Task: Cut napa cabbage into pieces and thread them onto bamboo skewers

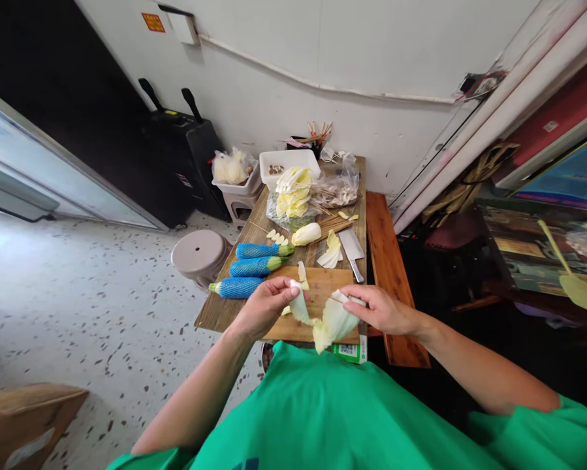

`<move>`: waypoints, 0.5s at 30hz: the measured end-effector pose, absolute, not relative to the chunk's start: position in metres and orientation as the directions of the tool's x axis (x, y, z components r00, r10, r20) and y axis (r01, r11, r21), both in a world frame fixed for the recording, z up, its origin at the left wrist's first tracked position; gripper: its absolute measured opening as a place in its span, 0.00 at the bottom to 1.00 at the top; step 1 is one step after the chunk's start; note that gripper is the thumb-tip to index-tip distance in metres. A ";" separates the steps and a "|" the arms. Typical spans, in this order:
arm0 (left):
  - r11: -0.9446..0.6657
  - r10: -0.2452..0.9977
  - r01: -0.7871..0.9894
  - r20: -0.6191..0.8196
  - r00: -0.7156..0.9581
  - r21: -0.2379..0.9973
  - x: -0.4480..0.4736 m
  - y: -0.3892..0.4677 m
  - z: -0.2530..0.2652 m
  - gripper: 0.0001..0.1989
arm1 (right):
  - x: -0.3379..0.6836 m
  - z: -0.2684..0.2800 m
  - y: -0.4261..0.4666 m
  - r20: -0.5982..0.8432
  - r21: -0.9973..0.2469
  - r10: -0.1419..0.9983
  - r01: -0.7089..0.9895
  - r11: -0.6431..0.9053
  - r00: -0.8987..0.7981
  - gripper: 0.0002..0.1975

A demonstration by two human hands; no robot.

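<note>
My left hand (pixel 269 304) pinches a narrow strip of napa cabbage leaf (pixel 300 309) between thumb and fingers. A larger piece of cabbage leaf (pixel 336 322) hangs from my right hand (pixel 377 308), whose fingers are closed on it. A thin brown line, perhaps a skewer, shows by the right fingertips. The two pieces meet or overlap at their lower ends; whether they are joined I cannot tell. Under both hands lies a wooden cutting board (pixel 317 279) with a few leaf scraps. Beyond the board are a cleaver (pixel 352 248), a loose leaf (pixel 331 250) and a small cabbage heart (pixel 306 234).
Zucchini in blue netting (pixel 254 266) lie left of the board. Farther back are stacked cabbage leaves (pixel 294 189), a white plastic tub (pixel 289 158), bagged mushrooms (pixel 339 189) and wooden skewers (pixel 335 224). A round stool (pixel 200 253) stands left, a wooden bench (pixel 391 281) right.
</note>
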State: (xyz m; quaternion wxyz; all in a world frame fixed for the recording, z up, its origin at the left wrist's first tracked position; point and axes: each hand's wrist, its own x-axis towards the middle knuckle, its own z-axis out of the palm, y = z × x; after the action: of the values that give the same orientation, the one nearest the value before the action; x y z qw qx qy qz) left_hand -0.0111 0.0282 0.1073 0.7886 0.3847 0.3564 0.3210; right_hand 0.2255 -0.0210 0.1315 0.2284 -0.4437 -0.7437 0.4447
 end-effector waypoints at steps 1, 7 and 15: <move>0.505 0.786 -0.245 -0.324 0.526 0.828 -0.009 0.028 0.109 0.12 | 0.225 0.130 -0.022 -0.068 -0.892 0.867 0.419 0.168 -0.494 0.11; 0.607 0.754 -0.254 -0.444 0.484 0.754 0.003 0.025 0.114 0.11 | 0.220 0.125 -0.020 -0.107 -0.960 0.913 0.279 0.007 -0.393 0.10; 0.725 0.642 -0.273 -0.477 0.600 0.633 0.011 0.025 0.110 0.07 | 0.221 0.124 -0.013 -0.097 -0.957 0.928 0.288 0.011 -0.359 0.13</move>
State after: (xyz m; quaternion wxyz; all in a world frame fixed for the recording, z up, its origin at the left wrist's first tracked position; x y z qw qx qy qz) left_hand 0.0107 0.0248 0.1104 0.8565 0.2575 0.3587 0.2672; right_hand 0.2209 -0.0127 0.1239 0.3085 -0.4747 -0.6408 0.5186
